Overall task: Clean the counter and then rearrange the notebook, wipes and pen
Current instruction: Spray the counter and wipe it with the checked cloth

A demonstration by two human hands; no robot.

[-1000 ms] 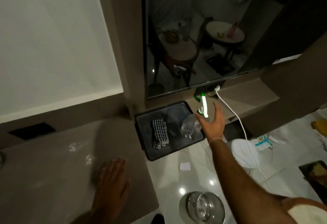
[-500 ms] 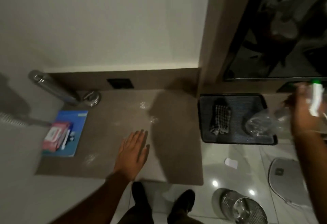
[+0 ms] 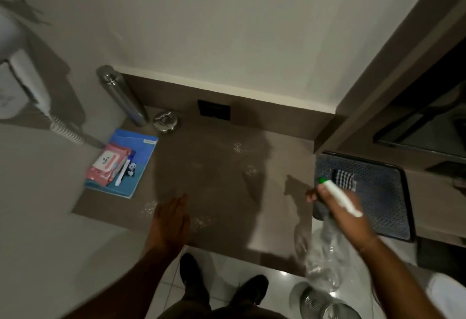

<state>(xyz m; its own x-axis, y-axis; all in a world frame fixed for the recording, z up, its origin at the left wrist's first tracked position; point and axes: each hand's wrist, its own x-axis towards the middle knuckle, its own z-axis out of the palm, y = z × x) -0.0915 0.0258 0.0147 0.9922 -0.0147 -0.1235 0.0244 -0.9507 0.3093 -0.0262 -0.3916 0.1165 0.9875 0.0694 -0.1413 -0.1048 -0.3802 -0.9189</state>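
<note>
A brown counter (image 3: 216, 182) carries several white foam spots. At its left end lies a blue notebook (image 3: 141, 159), with a pink wipes pack (image 3: 107, 164) and a white pen (image 3: 122, 173) on top of it. My left hand (image 3: 171, 220) rests flat on the counter's front edge, fingers together, holding nothing. My right hand (image 3: 340, 207) hovers over the counter's right edge, gripping a clear spray bottle (image 3: 322, 250) with a white and green nozzle. A checked cloth (image 3: 345, 179) lies in the black tray (image 3: 388, 207) just behind that hand.
A steel flask (image 3: 121, 96) and a round metal dish (image 3: 166, 121) stand at the counter's back left. A black wall socket (image 3: 213, 109) sits behind. A wall phone (image 3: 22, 84) hangs at the left. A metal bin (image 3: 325, 303) and my shoes (image 3: 222, 286) are on the floor.
The view swung left from the mirror to the counter. My right hand carried the spray bottle from the shelf beyond the tray to the counter's right edge. My left hand stayed flat.
</note>
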